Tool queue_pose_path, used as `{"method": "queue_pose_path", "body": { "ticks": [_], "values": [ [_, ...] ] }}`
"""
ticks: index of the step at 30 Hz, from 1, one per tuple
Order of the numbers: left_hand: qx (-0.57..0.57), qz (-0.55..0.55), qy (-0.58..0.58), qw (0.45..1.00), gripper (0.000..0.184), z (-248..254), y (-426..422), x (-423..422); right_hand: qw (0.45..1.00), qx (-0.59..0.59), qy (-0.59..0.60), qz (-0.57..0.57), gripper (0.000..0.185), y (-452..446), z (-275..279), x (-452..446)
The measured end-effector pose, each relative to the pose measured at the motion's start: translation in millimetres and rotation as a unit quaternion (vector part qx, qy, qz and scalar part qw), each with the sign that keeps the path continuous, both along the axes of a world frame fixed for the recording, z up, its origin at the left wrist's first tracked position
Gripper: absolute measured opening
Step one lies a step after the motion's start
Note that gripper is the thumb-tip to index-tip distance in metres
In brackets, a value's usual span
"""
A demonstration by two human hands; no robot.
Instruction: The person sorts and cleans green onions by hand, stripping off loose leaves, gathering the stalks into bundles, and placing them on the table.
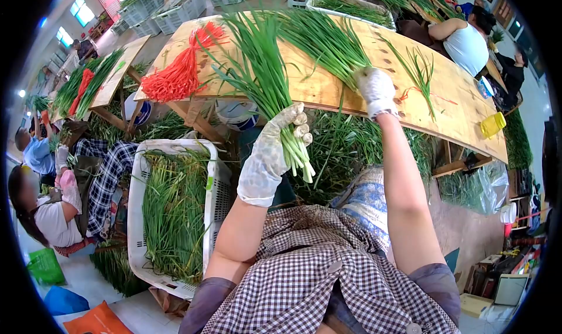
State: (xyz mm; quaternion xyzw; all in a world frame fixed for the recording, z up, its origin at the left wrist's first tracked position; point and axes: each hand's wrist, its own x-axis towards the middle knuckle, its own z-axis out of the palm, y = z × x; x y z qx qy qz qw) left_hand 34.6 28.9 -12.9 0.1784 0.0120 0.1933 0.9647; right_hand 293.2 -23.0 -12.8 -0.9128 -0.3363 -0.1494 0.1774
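Two gloved hands fill the middle of my view. My left hand (268, 158) is closed around a bunch of green stalks (260, 65), pale ends pointing back toward me and leafy tops fanned out above the counter (459, 109). My right hand (376, 91) rests at the pale ends of a pile of stalks (328, 44) on that counter; the glove hides its fingertips, so I cannot tell whether they grip or only touch.

I judge the step in hand to be gathering, with the left carrying the bunch and the right picking from the pile. As I read it, the next move calls for the right fingers to part a few stalks near their ends, while the left holds firm without bruising and the ends sit level.

Just past the right hand lie some loose stalks (422, 76), and further along, near the counter's end, a yellow container (493, 124). Beyond the left hand, a heap of red strips (170, 79) spreads at the other end. Below, beside my left arm, a white crate (218, 188) holds more long leaves (175, 217), and cut greenery (339, 147) lies under the counter.
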Motion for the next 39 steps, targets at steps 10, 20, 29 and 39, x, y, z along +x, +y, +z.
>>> {"method": "queue_pose_path", "body": {
  "ticks": [10, 20, 29, 39],
  "values": [
    [0.06, 0.141, 0.264, 0.952, 0.021, -42, -3, 13, 0.652, 0.305, 0.661, 0.213, 0.025, -99, -17, -120],
    [0.077, 0.138, 0.097, 0.983, 0.014, -32, -8, -1, 0.972, 0.204, 0.033, 0.114, 0.019, -63, -16, -107],
    [0.066, 0.124, 0.107, 0.984, 0.021, -36, -3, -6, 0.984, -0.054, -0.162, 0.044, 0.021, 8, -12, -6],
    [0.082, 0.215, 0.257, 0.938, 0.025, -45, -10, 7, 0.707, 0.319, 0.599, 0.2, 0.022, -84, -20, -142]
  ]
}}
